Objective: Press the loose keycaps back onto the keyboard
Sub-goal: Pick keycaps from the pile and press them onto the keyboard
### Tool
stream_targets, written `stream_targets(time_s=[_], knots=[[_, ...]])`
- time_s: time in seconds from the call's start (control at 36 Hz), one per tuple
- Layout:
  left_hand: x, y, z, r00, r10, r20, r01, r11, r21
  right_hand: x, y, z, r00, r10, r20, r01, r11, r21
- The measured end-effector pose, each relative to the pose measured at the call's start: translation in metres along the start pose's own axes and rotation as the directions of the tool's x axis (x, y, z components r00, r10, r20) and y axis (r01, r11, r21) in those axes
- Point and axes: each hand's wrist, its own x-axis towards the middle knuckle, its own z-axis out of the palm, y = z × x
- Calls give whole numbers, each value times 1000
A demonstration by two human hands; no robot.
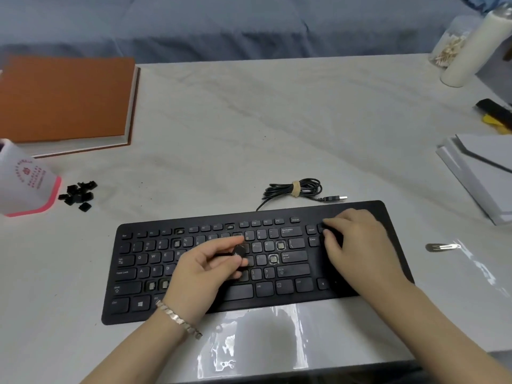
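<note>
One keycap (238, 252) sits pinched in left fingers (221, 244) above the keyboard (130, 273); right fingers' (333, 226) grip unclear.

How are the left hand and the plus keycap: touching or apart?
Touching. The head view shows the left hand pinching the keycap between thumb and fingers, above the keyboard.

Fig. 1. My remote view: a home desk. Cloth-covered table (249, 120), rumpled blue fabric (221, 26) behind it, orange book (63, 98), jar of cotton swabs (448, 48), white bottle (473, 48).
</note>
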Motion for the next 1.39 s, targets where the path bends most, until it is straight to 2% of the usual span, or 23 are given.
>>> stream_targets(time_s=[0.08, 0.17, 0.31, 0.56, 0.67, 0.72, 0.81, 0.86, 1.0, 1.17, 1.39], knots=[[0, 6, -7, 1000, 1, -28, -1, 1000, 3, 0, -27, 5, 995, -97, 13, 90, 959, 269], [0, 10, -18, 998, -14, -63, 15, 1000, 14, -2, -61, 9, 980, -187, 62, 127, 839, 529], [-2, 15, -41, 996, -57, -68, 64, 993, 101, -1, -99, 22, 924, -350, 152, 159, 716, 680], [-12, 16, -75, 996, -65, -56, 74, 983, 167, -1, -130, 39, 897, -415, 150, 204, 691, 693], [-14, 13, -86, 999, -21, -33, 28, 975, 222, -4, -136, 45, 894, -415, 170, 215, 728, 652], [-13, 11, -95, 989, 84, -122, -43, 949, 312, -5, -135, 47, 915, -372, 159, 200, 757, 622], [-11, 6, -111, 911, 276, -306, -109, 877, 467, -4, -131, 50, 953, -279, 118, 154, 780, 607], [-11, 0, -124, 867, 341, -364, -110, 842, 528, -4, -129, 52, 967, -235, 97, 134, 795, 592], [-12, -21, -141, 887, 220, -407, -15, 893, 449, -11, -137, 60, 979, -178, 100, 92, 824, 560], [-20, -31, -139, 910, 231, -344, -104, 931, 350, -18, -160, 72, 968, -198, 157, 82, 833, 546], [-20, -34, -139, 924, 182, -335, -71, 945, 318, -22, -170, 84, 970, -208, 128, 132, 887, 443]])
